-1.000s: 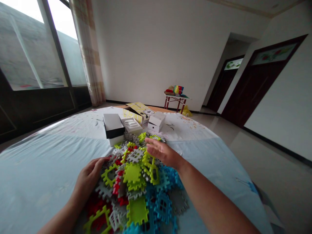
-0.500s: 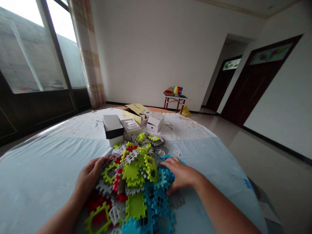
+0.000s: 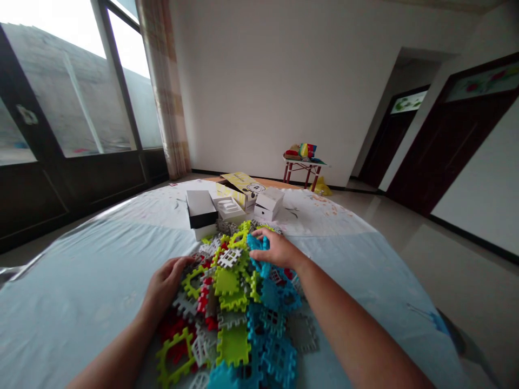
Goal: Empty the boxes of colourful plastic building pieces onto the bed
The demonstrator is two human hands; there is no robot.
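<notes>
A heap of plastic interlocking building panels with notched edges lies before me, among them a lime-green panel (image 3: 233, 344), blue panels (image 3: 279, 359) and a white window panel (image 3: 229, 257). My right hand (image 3: 273, 247) is closed on a blue panel (image 3: 258, 248) above the far right part of the heap. Its fingers hide some of that panel. Against the heap's left side rests my left hand (image 3: 168, 278), its fingers loosely stretched and touching the edge by red and grey panels. Nothing shows in its grasp, though the fingertips are partly hidden.
Behind the heap stand a black-and-white box (image 3: 201, 208), an open white box (image 3: 230, 208), another white box (image 3: 268, 204) and a yellow patterned carton (image 3: 243, 186). A pale cloth (image 3: 113, 270) covers the round table. A small side table (image 3: 304, 161) stands by the wall.
My right hand has moved up and away from me, lifting a blue panel off the heap's right side. The left hand stays at the heap's edge. The camera view has turned slightly left.
</notes>
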